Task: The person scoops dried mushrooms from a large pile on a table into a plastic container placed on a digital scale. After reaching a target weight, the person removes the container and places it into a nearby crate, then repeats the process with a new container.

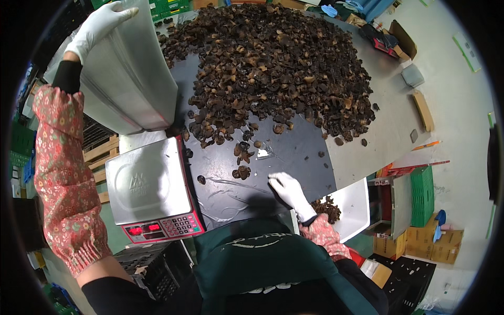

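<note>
My left hand [100, 25], in a white glove, lies at the upper edge of a tall stack of translucent plastic bags or sheets [122, 75]. Whether its fingers pinch one of them cannot be made out. My right hand [287, 191], also gloved in white, is low over the dark sheet [228, 193] on the table, with nothing visible in it. Beyond it spreads a large heap of dark brown dried fungus-like pieces [271, 63], with a few loose clumps [241, 172] nearer me. A digital scale [153, 185] with a bare metal pan and lit red display stands at left.
A white tub [356, 208] with some brown pieces [327, 208] stands beside my right forearm. Below the scale is a black plastic crate [161, 267]. Green crates [422, 197] and cardboard boxes [433, 240] occupy the right side. An open carton [401, 39] is at the table's far right.
</note>
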A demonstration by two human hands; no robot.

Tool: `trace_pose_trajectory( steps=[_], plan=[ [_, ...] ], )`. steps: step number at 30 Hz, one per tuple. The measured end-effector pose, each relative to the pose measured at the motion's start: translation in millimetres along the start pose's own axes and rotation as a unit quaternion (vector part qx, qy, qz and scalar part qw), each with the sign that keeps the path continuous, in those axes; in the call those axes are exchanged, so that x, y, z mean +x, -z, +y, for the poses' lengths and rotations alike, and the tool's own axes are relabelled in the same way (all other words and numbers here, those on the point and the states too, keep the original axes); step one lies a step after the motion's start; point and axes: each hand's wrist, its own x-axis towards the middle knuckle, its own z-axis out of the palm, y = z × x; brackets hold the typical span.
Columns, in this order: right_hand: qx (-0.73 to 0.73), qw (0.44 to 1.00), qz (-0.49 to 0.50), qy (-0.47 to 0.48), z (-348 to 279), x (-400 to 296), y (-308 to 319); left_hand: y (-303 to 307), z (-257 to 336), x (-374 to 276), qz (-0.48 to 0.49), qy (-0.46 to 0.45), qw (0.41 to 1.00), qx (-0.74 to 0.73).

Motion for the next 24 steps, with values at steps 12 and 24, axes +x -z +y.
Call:
trace_pose_trajectory(
  steps=[12,24],
  plan=[
    [0.021,0.991,0.128,0.044,6.4,169.0,-24.3,-1.8,-14.8,-2.3,0.021,0.004,0.973,-0.23],
    [0.068,0.997,0.031,0.02,25.4,128.1,27.8,-16.0,53.0,-228.4,0.469,-0.013,0.883,0.03]
  ],
)
